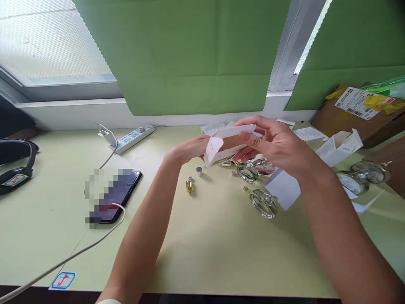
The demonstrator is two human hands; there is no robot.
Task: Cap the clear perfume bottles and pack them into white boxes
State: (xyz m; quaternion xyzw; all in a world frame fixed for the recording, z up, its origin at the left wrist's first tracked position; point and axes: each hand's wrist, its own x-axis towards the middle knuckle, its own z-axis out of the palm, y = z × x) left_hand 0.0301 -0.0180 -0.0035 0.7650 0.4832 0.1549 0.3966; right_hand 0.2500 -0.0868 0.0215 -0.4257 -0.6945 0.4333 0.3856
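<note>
Both hands hold a small white carton (226, 145) with its end flap open, raised a little above the pale yellow table (205, 245). My left hand (190, 150) grips its left end, fingers curled round it. My right hand (272, 143) clasps the right end from above, thumb on the top edge. Below the carton lie round clear glass bottles (263, 203) (247, 172), a gold cap (189, 186) and a silver cap (199, 171).
A phone (115, 196) on a white charging cable lies at left, with a power strip (133, 137) behind it. Another open white carton (340, 147), loose white cards, further glass bottles (370, 171) and a brown shipping box (357, 112) fill the right side. Black headphones (15, 162) rest far left.
</note>
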